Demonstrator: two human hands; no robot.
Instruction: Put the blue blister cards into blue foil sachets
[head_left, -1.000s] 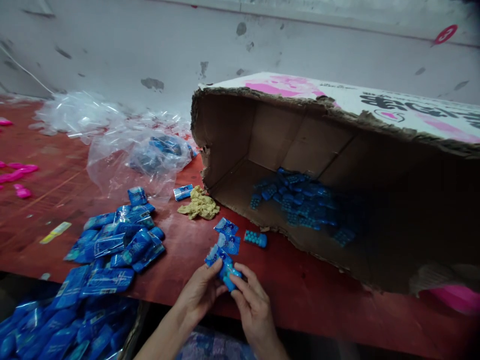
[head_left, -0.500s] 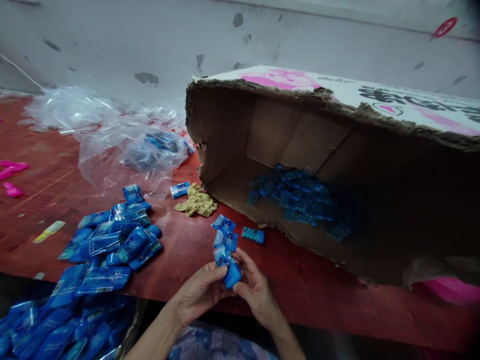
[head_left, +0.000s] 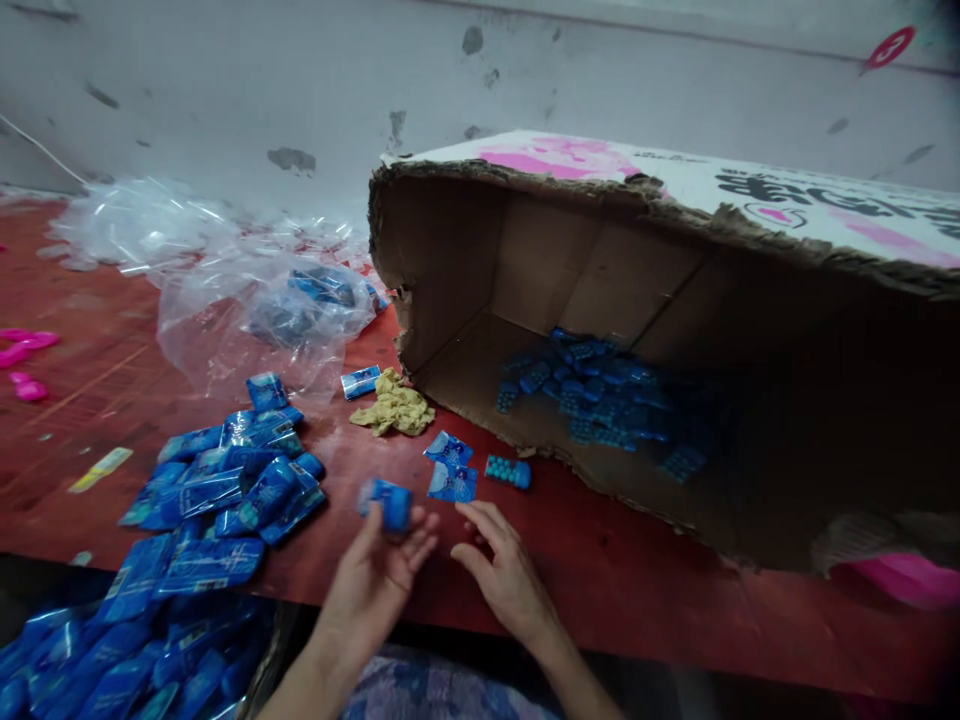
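My left hand [head_left: 381,572] has its thumb over a small blue packet [head_left: 391,506], blurred by motion; its other fingers are loosely spread. To its right, my right hand [head_left: 504,572] is open and holds nothing, with bent fingers just below two flat blue printed cards [head_left: 453,482]. Beside the cards lies a small blue bottle with turquoise beads [head_left: 508,471]. A heap of blue wrapped packets [head_left: 217,480] sits left of my left hand.
A large torn cardboard box [head_left: 442,365] lies on its side at right, with many blue bottles [head_left: 600,390] inside. Behind the heap is a clear plastic bag [head_left: 202,320]. A crumpled yellow cloth [head_left: 395,404] lies by the box. More blue packets [head_left: 135,660] fill a container below the table edge.
My hands have parted. The left hand has moved left and up with the blue packet, away from the cards. The right hand has let go of it and stayed nearly in place.
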